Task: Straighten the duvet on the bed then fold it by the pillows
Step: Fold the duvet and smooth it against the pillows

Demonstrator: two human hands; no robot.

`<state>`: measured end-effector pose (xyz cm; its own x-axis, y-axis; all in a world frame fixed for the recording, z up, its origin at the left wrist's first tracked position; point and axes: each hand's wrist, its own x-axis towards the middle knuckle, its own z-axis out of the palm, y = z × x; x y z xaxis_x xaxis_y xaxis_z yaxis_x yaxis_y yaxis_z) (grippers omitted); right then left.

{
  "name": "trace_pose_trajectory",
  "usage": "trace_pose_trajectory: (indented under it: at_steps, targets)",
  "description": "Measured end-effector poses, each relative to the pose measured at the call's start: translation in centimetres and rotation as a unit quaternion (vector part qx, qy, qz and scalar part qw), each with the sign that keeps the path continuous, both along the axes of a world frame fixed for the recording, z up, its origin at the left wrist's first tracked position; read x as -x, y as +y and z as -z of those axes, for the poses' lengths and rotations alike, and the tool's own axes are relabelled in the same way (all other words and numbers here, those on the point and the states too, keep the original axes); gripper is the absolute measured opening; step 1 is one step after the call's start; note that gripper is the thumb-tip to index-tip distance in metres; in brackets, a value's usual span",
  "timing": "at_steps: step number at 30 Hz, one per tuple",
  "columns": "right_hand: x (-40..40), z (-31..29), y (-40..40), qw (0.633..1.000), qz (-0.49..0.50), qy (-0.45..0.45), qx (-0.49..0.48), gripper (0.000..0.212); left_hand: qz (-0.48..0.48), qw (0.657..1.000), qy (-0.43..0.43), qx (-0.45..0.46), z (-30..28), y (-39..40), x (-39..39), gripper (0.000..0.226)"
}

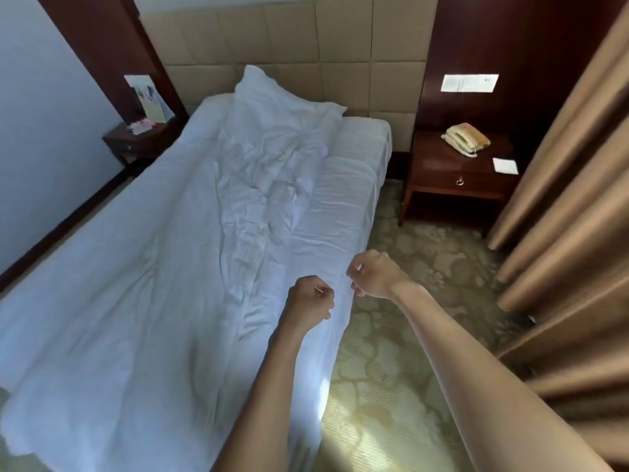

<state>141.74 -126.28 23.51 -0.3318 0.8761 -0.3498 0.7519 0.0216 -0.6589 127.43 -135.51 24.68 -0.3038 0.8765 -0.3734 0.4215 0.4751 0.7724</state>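
- The duvet is pinched along its near side edge by the left hand and right hand, fingers curled on fabric.
- Beyond the grip it's bunched toward the pillow.
- Probably soft, light and floppy, so best held at the hem, hands spread wider.

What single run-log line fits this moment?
stage: straightening | left hand: grips duvet edge | right hand: grips duvet edge | fold: not done
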Motion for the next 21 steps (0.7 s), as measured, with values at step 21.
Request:
trace_pose_trajectory:
  at_steps: [21]
  targets:
    - [1.6,0.6,33.0,0.990,-0.111,-0.082,0.001,0.020,-0.073,0.994,-0.079,-0.032,3.5,34.1,1.9,0.019]
